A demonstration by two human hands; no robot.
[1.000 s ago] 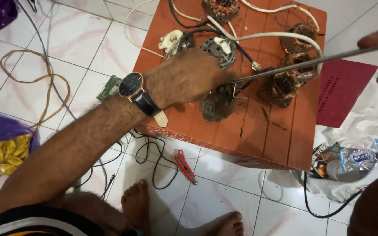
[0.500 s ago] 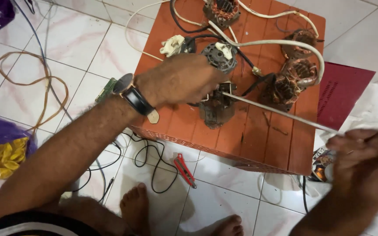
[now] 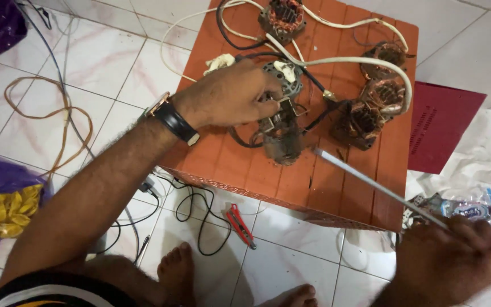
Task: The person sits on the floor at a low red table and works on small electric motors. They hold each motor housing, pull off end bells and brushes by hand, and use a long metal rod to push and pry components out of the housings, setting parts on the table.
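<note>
My left hand (image 3: pixel 231 95), with a black wristwatch, rests on a small grey electric motor (image 3: pixel 279 133) that lies on an orange plastic stool top (image 3: pixel 223 153). Its fingers grip the motor's upper end. My right hand (image 3: pixel 447 264) is at the lower right, off the stool, closed around a long thin metal rod (image 3: pixel 370 185). The rod slants up and left, and its tip ends just right of the motor. A white cable (image 3: pixel 348 59) curves over the stool above the motor.
Three copper-wound motor stators (image 3: pixel 370 116) and another one (image 3: pixel 282 14) sit at the stool's right and top. Red-handled pliers (image 3: pixel 240 224) and black wires lie on the tiled floor below. A maroon panel (image 3: pixel 444 128), plastic bags (image 3: pixel 473 207) and my bare feet (image 3: pixel 177 273) surround the stool.
My right hand has dropped from the upper right to the lower right with the rod, which now slants steeply. My left hand stays on the motor.
</note>
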